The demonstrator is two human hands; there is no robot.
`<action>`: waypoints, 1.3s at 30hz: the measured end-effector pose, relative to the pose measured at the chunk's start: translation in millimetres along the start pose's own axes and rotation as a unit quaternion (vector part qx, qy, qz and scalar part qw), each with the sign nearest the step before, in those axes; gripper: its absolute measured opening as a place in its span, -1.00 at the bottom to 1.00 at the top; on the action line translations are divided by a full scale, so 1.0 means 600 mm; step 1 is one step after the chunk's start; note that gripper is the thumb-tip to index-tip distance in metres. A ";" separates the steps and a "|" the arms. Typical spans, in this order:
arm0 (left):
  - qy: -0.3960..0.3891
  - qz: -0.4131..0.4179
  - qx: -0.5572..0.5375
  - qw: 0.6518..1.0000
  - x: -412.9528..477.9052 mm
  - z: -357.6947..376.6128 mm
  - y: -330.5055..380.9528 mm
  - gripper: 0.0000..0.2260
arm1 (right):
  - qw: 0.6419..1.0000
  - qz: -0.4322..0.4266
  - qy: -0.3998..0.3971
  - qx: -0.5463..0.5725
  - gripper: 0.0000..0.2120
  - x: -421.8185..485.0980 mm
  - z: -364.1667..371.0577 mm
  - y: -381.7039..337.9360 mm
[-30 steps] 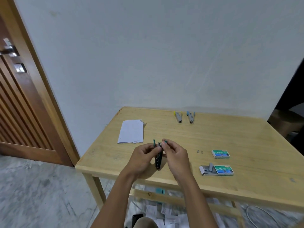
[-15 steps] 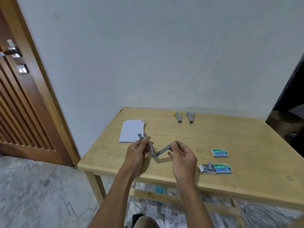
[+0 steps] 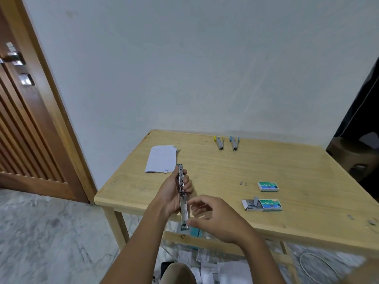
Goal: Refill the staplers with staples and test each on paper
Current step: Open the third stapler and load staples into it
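My left hand (image 3: 171, 194) grips a metal stapler (image 3: 183, 204) that is swung fully open into one straight strip, pointing away from me over the table's near edge. My right hand (image 3: 221, 220) hovers just right of the stapler's near end with loosely curled fingers that hold nothing. A white sheet of paper (image 3: 162, 158) lies at the table's left. A yellow stapler (image 3: 219, 142) and a blue stapler (image 3: 234, 143) lie side by side at the back. An open staple box (image 3: 263, 205) with staple strips sticking out and a closed staple box (image 3: 268, 186) sit to the right.
The wooden table (image 3: 287, 165) stands against a white wall. Loose staples (image 3: 243, 183) lie left of the closed box, and more lie near the right front edge (image 3: 371, 222). A wooden door (image 3: 24, 119) is at left. Paper scraps (image 3: 205, 263) litter the floor under the table.
The stapler went from folded between both hands to opened in a V, then flat and straight. My right hand let go of its end and drew back slightly toward me.
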State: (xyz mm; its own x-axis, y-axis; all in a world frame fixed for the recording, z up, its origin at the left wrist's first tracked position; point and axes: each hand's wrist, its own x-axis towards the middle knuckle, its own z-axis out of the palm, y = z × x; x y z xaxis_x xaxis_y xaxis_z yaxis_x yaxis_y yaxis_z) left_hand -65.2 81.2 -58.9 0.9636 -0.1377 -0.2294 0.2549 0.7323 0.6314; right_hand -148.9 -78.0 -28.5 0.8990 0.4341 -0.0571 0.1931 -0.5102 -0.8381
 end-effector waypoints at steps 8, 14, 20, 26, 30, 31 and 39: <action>-0.032 -0.017 0.080 0.996 -0.013 0.001 -0.004 -0.66 | 0.973 -0.062 0.213 -0.066 -0.72 0.083 0.002 -0.001; -0.027 -0.038 0.139 0.989 -0.013 -0.001 -0.003 -0.54 | 0.958 -0.081 0.219 -0.169 -0.69 0.105 0.012 -0.009; -0.011 -0.033 0.157 0.987 -0.012 0.001 -0.004 -0.47 | 0.947 -0.083 0.240 -0.196 -0.79 0.116 0.012 -0.003; 0.021 -0.050 0.163 0.985 -0.009 -0.003 -0.005 -0.54 | 0.939 -0.111 0.274 -0.177 -0.89 0.106 0.038 0.015; 0.037 -0.053 0.149 0.987 -0.018 0.005 0.000 -0.59 | 0.922 -0.149 0.313 -0.174 -0.92 0.100 0.045 0.020; 0.043 -0.049 0.146 0.987 -0.019 0.007 0.000 -0.62 | 0.918 -0.159 0.318 -0.176 -0.92 0.098 0.046 0.020; 0.050 -0.021 0.134 0.989 -0.018 0.015 0.001 -0.64 | 0.922 -0.204 0.306 -0.120 -0.93 0.070 0.067 0.034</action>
State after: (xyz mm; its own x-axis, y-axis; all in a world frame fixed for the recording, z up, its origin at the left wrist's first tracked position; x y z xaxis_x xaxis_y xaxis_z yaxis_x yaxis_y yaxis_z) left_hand -74.5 77.0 -49.5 0.9423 -0.0886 -0.3229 0.3200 0.5219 0.7907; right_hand -122.8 -40.5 -69.9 0.7721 0.1635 0.6141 0.5791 -0.5792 -0.5738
